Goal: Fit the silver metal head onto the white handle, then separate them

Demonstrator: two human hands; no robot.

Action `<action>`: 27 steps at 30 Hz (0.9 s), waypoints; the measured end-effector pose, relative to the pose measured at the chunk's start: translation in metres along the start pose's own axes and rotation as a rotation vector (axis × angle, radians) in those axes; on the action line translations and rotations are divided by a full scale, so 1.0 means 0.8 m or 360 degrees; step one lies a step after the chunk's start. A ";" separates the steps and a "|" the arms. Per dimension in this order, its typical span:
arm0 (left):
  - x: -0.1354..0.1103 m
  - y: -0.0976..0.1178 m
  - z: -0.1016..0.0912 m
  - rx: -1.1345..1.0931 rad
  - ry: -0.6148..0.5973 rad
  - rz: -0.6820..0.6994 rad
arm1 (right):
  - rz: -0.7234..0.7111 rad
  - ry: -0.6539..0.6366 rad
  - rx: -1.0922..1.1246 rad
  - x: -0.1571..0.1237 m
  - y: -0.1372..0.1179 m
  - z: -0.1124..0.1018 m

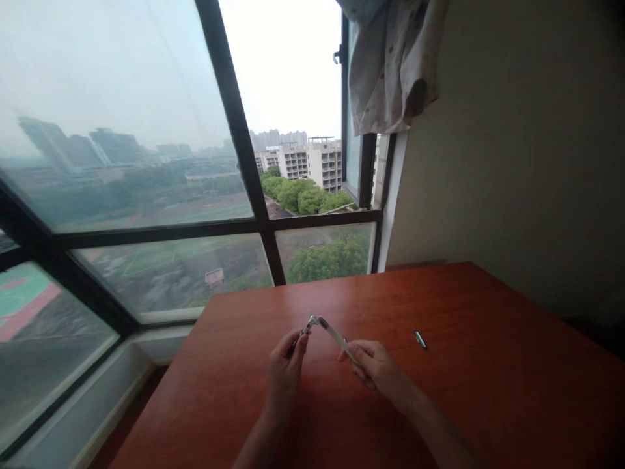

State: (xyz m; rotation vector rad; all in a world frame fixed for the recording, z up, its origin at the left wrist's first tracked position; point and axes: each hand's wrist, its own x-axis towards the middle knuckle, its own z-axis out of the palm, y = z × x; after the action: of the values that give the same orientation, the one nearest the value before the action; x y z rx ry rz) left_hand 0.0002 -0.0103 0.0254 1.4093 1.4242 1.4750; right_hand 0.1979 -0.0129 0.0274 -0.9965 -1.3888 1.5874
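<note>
Above the wooden table [234,391], my left hand [286,368] pinches a slim dark object with a shiny metal end [311,320] that points up and right. My right hand [374,368] grips a slender pale stick [336,336] with a darker far end, slanting up and left. The far ends of the two objects meet or almost meet; I cannot tell whether they touch. Both are too small to name, and my fingers cover their near ends. To the right of my right hand lies a short green and silver cylinder [420,340], like a pen cap.
Large windows with dark frames [263,225] stand beyond the table's far and left edges, one pane open. A curtain [390,71] hangs at the upper right. A plain wall [498,163] rises behind the table's right side.
</note>
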 end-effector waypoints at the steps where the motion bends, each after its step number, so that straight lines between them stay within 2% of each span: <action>1: 0.000 0.000 0.000 -0.0001 -0.0028 0.0003 | -0.0006 0.0004 -0.0002 0.000 0.000 0.000; 6: -0.004 0.003 0.003 0.0043 -0.0234 0.0128 | -0.0034 0.0021 0.0021 0.003 0.004 -0.002; 8: -0.005 0.003 0.004 0.0067 -0.0258 0.0156 | -0.0038 0.0019 0.0038 0.004 0.006 -0.003; 27: 0.000 -0.009 0.000 0.0173 -0.0066 0.0140 | -0.0043 0.0032 -0.0016 0.003 0.004 -0.001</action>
State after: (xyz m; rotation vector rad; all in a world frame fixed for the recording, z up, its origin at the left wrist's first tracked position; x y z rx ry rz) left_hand -0.0010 -0.0089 0.0187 1.5784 1.4525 1.4324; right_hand 0.1976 -0.0103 0.0238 -0.9934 -1.3922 1.5481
